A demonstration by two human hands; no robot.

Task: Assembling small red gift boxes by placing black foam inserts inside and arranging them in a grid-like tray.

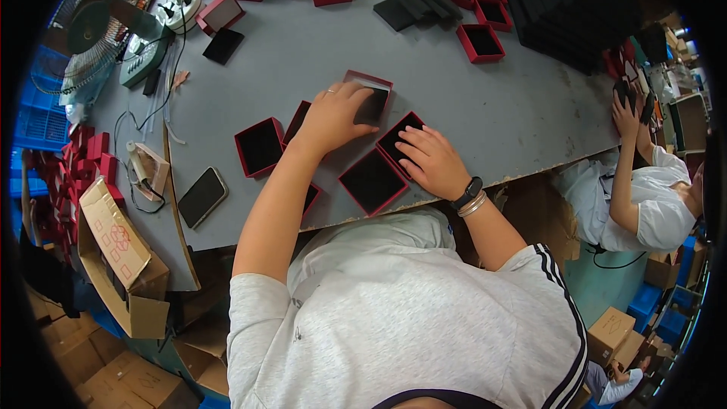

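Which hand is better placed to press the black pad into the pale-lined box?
Probably the left hand: it reaches over the black pad at the pale-lined box, while the right hand rests on another box.

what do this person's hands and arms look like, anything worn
The left hand wears a thin ring; above the right hand are a black wristband and shiny bangles. Sleeves are short, pale grey, the right with black stripes.

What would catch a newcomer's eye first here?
Probably the person's two bare hands near the centre: the left hand reaches over a red-rimmed box, and the right hand lies over a black-lined red box. Next, perhaps, the big black stack at the upper right and the wire-caged fan at the upper left.
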